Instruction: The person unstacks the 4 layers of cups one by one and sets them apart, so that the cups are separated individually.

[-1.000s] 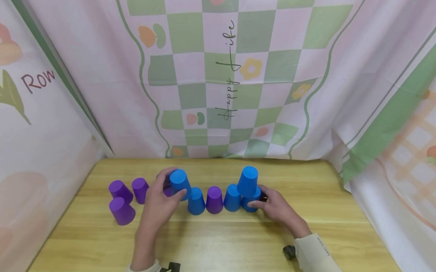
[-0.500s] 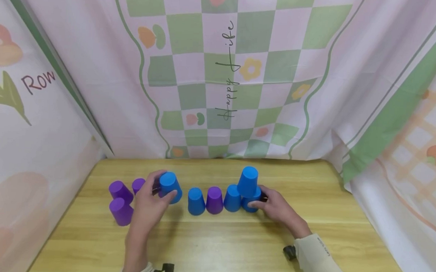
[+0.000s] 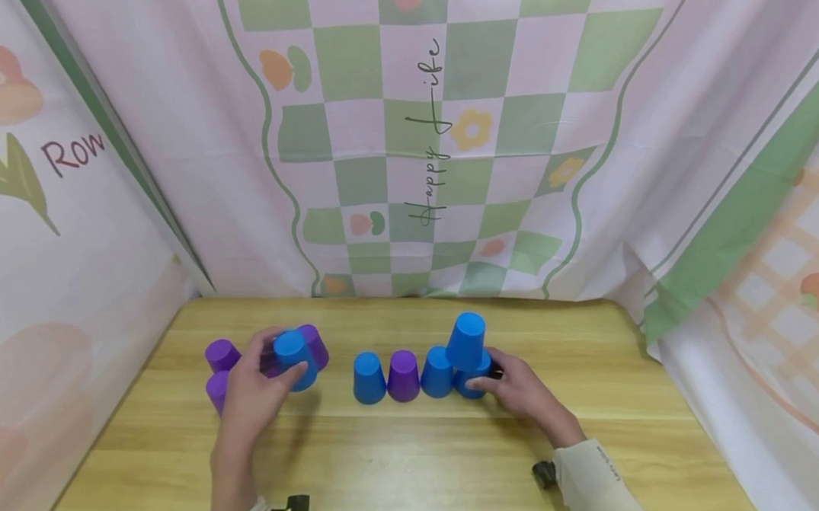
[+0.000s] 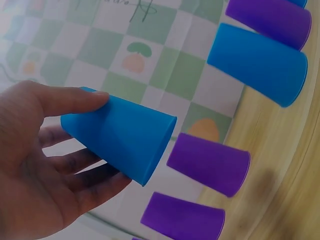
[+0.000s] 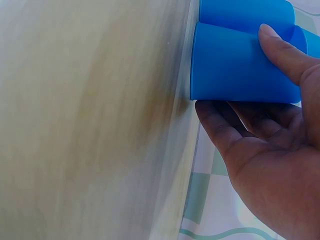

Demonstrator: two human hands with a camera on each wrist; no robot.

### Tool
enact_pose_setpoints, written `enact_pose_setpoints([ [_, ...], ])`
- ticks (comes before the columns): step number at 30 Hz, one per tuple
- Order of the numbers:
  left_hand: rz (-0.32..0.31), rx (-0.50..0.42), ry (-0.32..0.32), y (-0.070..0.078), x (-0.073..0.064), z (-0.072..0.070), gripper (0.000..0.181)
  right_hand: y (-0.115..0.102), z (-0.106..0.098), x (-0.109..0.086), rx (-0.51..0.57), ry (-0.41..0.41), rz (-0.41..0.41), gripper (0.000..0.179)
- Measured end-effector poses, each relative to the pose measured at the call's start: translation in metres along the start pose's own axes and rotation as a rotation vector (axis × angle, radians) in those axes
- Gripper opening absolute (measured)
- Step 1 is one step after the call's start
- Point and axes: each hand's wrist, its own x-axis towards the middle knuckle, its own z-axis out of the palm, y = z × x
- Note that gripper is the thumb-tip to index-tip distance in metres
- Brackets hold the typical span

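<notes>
My left hand [image 3: 256,386] holds a blue cup [image 3: 295,363] upside down between thumb and fingers. In the left wrist view that cup [image 4: 122,135] is off the table, apart from the purple cups near it. At the row's right end, my right hand [image 3: 517,386] grips another upside-down blue cup [image 5: 240,65], thumb on the near side and fingers behind. One more blue cup [image 3: 466,342] stands on top, over that gripped cup and its neighbour, a blue cup [image 3: 437,372]. The row continues leftward with a purple cup [image 3: 403,377] and a blue cup [image 3: 369,379].
A purple cup [image 3: 316,346] stands just behind the held blue cup. Farther left, purple cups [image 3: 221,354] are partly hidden by my left hand. The wooden table [image 3: 400,461] meets a patterned curtain [image 3: 413,172] at the back, with more curtain on both sides.
My left hand has carried its blue cup leftward and slightly nearer, away from the row, uncovering a purple cup behind it. The right hand and the cups beside it stay put.
</notes>
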Motion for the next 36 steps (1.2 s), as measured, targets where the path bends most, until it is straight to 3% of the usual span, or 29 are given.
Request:
enact_pose_setpoints([
  [20,-0.095,0.061,-0.031,-0.017,0.003,-0.011,0.061,-0.001,0.002,-0.001,-0.011,0.011,0.001,0.047],
  [36,-0.197,0.109,-0.117,-0.034,0.011,-0.005,0.063,-0.002,0.001,-0.001,0.003,0.013,-0.006,0.045],
])
